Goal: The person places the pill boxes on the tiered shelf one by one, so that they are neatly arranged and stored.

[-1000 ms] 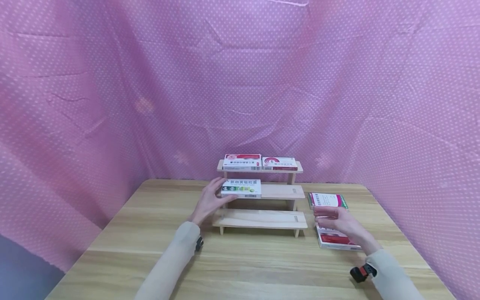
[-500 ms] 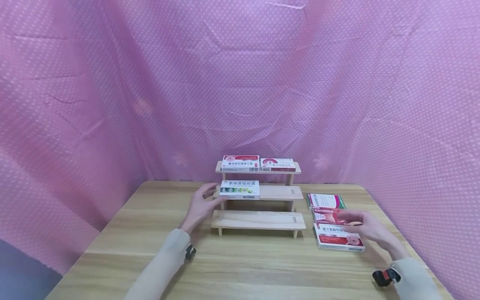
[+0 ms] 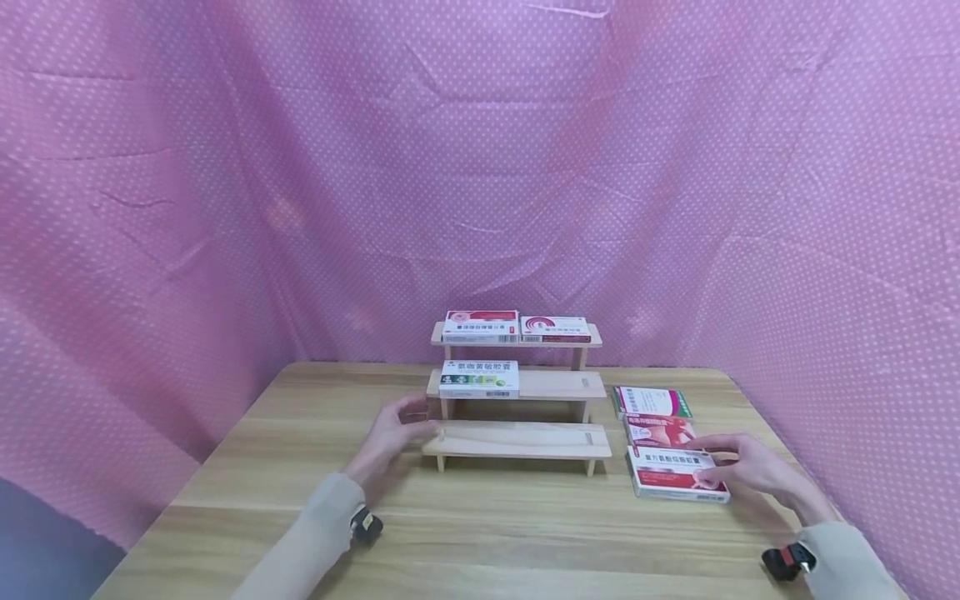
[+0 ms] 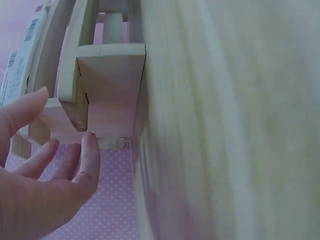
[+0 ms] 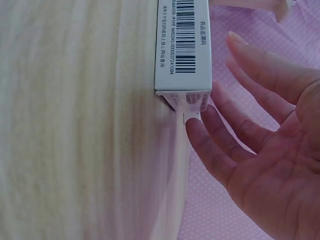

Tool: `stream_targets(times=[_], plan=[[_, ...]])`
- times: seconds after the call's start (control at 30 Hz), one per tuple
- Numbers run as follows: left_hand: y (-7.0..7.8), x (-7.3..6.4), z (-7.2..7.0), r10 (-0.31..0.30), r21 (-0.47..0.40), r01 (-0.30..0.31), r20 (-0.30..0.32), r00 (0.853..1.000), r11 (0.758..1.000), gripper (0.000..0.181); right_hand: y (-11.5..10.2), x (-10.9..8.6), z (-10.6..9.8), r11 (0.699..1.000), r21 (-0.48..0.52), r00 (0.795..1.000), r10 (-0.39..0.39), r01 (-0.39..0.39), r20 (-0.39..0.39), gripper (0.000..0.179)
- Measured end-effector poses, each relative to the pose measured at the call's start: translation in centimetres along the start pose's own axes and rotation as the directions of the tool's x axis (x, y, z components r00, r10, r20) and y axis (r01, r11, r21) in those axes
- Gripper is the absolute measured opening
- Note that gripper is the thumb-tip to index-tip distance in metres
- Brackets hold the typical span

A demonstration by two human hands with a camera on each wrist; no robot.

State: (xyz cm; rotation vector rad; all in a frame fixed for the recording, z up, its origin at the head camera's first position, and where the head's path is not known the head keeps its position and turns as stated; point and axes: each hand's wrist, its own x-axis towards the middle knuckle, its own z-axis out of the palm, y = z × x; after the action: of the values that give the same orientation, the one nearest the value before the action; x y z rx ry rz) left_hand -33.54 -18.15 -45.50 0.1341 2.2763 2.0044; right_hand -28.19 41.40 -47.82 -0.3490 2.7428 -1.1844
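Note:
My right hand (image 3: pixel 753 468) is at the right end of a white-and-red medicine box (image 3: pixel 663 473), the nearest of a column of boxes on the table. In the right wrist view its fingers (image 5: pixel 215 150) are spread beside the box's barcoded end (image 5: pixel 185 45), thumb apart from it. My left hand (image 3: pixel 390 437), holding nothing, is at the left end of the wooden stepped rack (image 3: pixel 517 437). Its thumb and fingers (image 4: pixel 90 155) are loosely bent near the lower shelf ends. A white-and-green medicine box (image 3: pixel 478 379) lies on the left half of the middle shelf.
On the top shelf two red-and-white medicine boxes (image 3: pixel 482 327) lie side by side. Behind the nearest box on the right lie a red box (image 3: pixel 656 431) and a white, green and magenta box (image 3: pixel 651 402). Pink dotted cloth (image 3: pixel 480 167) surrounds the wooden table (image 3: pixel 480 533).
My left hand has let go of the white-and-green box and moved down and toward me. My right hand has moved right and nearer, to the end of the closest box.

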Motion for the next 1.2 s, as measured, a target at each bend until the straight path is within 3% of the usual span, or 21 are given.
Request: stream_targets(times=[0.13, 0.27, 0.5, 0.6, 0.8, 1.03, 1.2], plan=[[-0.3, -0.6, -0.2, -0.115, -0.196, 0.135, 0.110, 0.987, 0.971, 0.077, -2.9, -0.6, 0.0, 0.996, -0.061, 0.998, 0.059, -0.057, 0.031, 0.062], [-0.3, -0.7, -0.5, -0.152, -0.194, 0.178, 0.141, 0.978, 0.965, 0.073, -3.9, -1.3, 0.0, 0.998, -0.039, 0.997, 0.051, -0.048, 0.060, 0.063], [-0.2, -0.7, -0.7, -0.107, 0.009, 0.107, 0.146, 0.983, 0.994, 0.063, -4.3, -2.0, 0.1, 0.999, -0.027, 0.990, -0.026, 0.030, 0.139, 0.070], [-0.3, -0.6, -0.8, -0.094, 0.045, 0.088, 0.148, 0.985, 0.995, 0.061, -4.3, -2.2, 0.3, 0.997, -0.062, 0.985, -0.034, 0.045, 0.167, 0.076], [-0.4, -0.1, -0.9, -0.089, 0.010, 0.089, 0.193, 0.977, 0.996, 0.063, -4.4, -2.3, 0.8, 0.991, -0.108, 0.983, -0.061, 0.080, 0.171, 0.083], [-0.4, 0.0, -1.0, -0.076, 0.012, 0.075, 0.232, 0.970, 0.997, 0.064, -4.4, -1.9, 0.6, 0.996, -0.081, 0.988, -0.037, 0.050, 0.150, 0.076], [-0.3, 0.1, -1.0, -0.062, 0.024, 0.058, 0.248, 0.967, 0.998, 0.063, -4.6, -2.0, -0.5, 0.992, -0.051, 0.984, -0.111, 0.119, 0.142, 0.066]])
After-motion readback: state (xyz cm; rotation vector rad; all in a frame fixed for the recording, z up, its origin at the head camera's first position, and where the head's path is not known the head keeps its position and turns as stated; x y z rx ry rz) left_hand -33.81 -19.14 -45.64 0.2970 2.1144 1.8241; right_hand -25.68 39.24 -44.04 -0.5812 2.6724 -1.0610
